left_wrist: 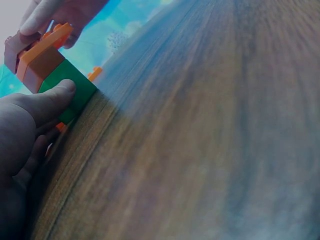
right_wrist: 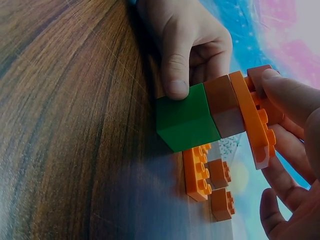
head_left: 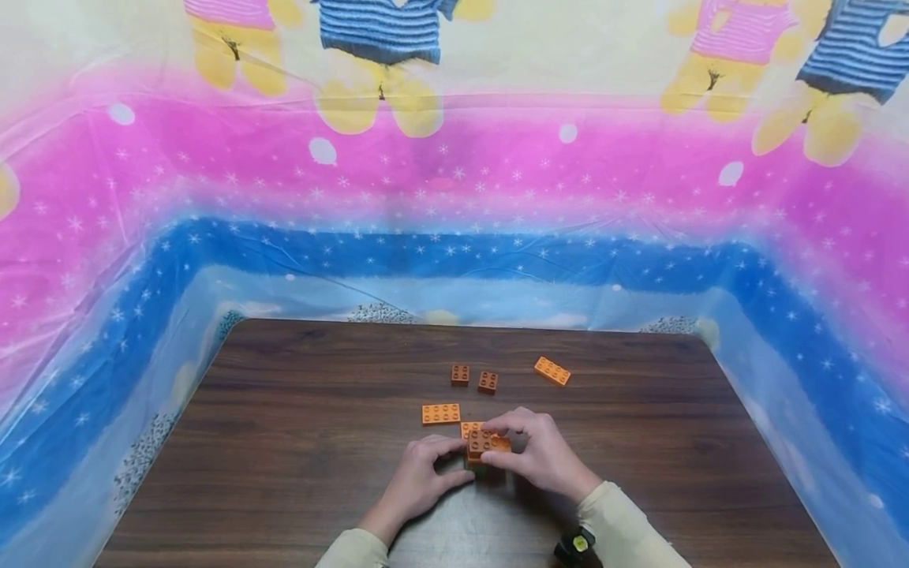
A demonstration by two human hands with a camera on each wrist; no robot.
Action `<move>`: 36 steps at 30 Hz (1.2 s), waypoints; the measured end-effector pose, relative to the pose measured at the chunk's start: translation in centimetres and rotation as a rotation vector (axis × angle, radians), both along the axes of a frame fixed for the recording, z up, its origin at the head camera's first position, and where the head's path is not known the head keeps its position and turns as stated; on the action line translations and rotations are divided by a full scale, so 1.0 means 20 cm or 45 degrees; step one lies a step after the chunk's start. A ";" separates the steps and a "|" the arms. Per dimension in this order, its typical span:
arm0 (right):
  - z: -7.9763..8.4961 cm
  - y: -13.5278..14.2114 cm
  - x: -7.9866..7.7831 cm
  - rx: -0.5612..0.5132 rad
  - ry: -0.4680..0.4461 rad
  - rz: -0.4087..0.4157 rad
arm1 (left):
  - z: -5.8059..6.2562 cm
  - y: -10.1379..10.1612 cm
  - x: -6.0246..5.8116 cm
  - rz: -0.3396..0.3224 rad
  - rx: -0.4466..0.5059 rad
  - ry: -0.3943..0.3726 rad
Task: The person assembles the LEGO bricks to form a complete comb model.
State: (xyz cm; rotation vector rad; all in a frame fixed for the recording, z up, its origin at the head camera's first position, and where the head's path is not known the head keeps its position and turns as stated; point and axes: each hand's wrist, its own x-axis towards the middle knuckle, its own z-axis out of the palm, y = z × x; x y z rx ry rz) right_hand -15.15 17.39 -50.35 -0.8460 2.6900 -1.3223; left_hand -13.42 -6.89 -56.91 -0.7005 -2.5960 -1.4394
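Observation:
A small stack stands on the table: a green block (right_wrist: 187, 122) at the bottom, a brown brick (right_wrist: 225, 107) above it, then an orange plate (right_wrist: 247, 117) that overhangs to one side. My left hand (head_left: 424, 476) grips the green block low down, its thumb on the near face. On top, my right hand (head_left: 545, 456) pinches another brown brick (head_left: 480, 440) between thumb and fingers, over one end of the orange plate. Studs show beside that brick; whether it is pressed fully down I cannot tell.
Just behind the stack lies a loose orange plate (head_left: 441, 413). Farther back are two small brown bricks (head_left: 460, 375) and, to their right, a second loose orange plate (head_left: 552, 371). A patterned cloth (head_left: 440, 252) surrounds the dark wooden table (head_left: 298, 394) at the back and sides.

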 end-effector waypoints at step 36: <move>0.00 0.00 -0.02 0.002 0.156 0.081 | 0.00 0.00 0.00 0.015 -0.010 0.019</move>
